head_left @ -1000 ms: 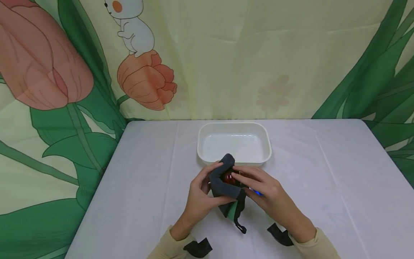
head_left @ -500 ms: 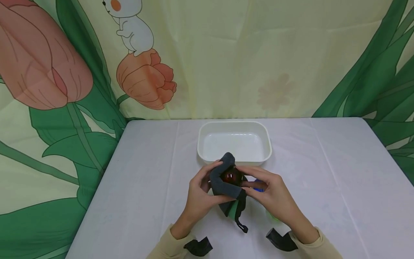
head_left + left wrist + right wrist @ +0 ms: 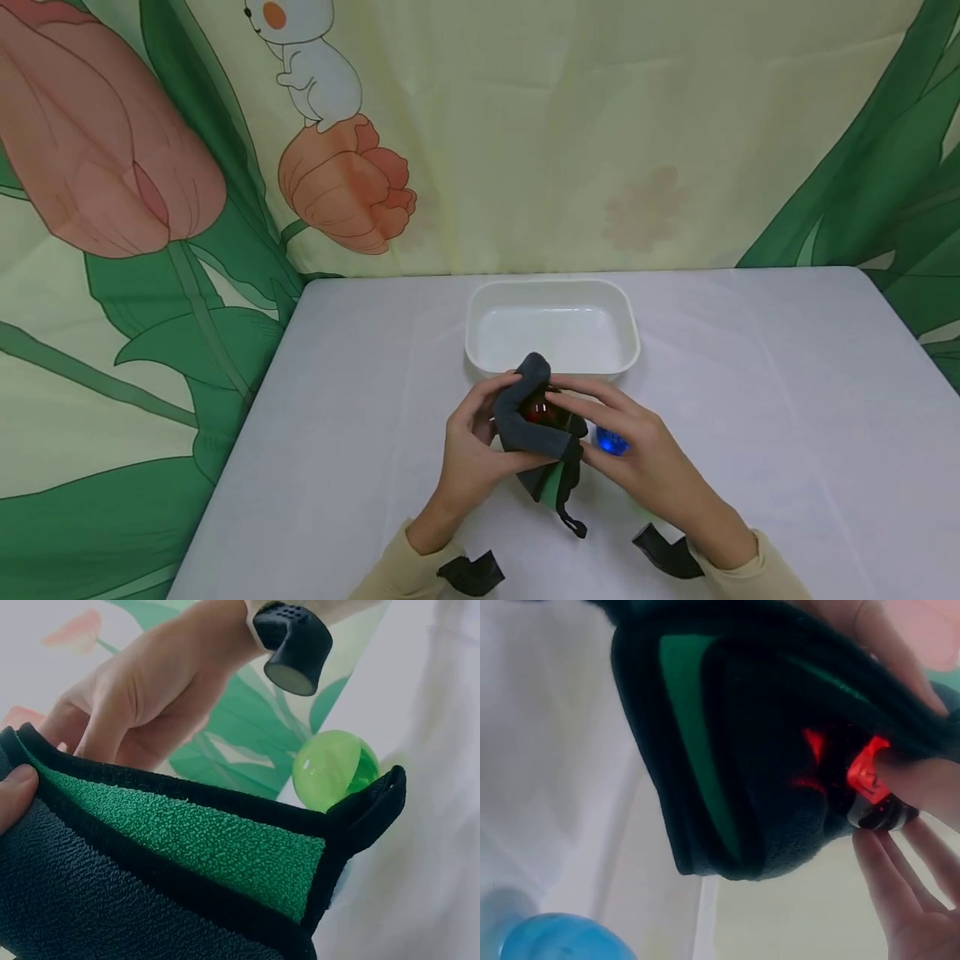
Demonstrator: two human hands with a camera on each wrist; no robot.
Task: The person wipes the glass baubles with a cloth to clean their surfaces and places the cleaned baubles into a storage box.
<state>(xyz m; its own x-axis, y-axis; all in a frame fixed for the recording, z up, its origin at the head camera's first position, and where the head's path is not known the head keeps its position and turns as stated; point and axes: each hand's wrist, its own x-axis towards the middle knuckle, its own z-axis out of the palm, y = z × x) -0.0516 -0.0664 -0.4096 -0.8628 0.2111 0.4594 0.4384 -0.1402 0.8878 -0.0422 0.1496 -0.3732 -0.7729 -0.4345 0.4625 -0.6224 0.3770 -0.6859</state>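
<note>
Gripping folded dark-and-green cloth (image 3: 517, 427) in left hand (image 3: 474, 460), over counter (image 3: 360, 400), at near side of white tray (image 3: 553, 333). Pinching glossy red ball (image 3: 540, 411), partly enclosed by cloth, with right hand (image 3: 643, 446). Noted blue ball (image 3: 612, 442) on counter beside right hand; also, in left wrist view, green ball (image 3: 330, 769) partly hidden behind cloth.

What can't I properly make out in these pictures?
Head view: much of the shiny red ball, behind the grey terry cloth and the right hand.
Right wrist: that ball's black mark, too blurred to read; the lower part of the shiny blue ball, cut off by the bottom edge.
Left wrist: the underside of the translucent green ball, hidden by the cloth.
</note>
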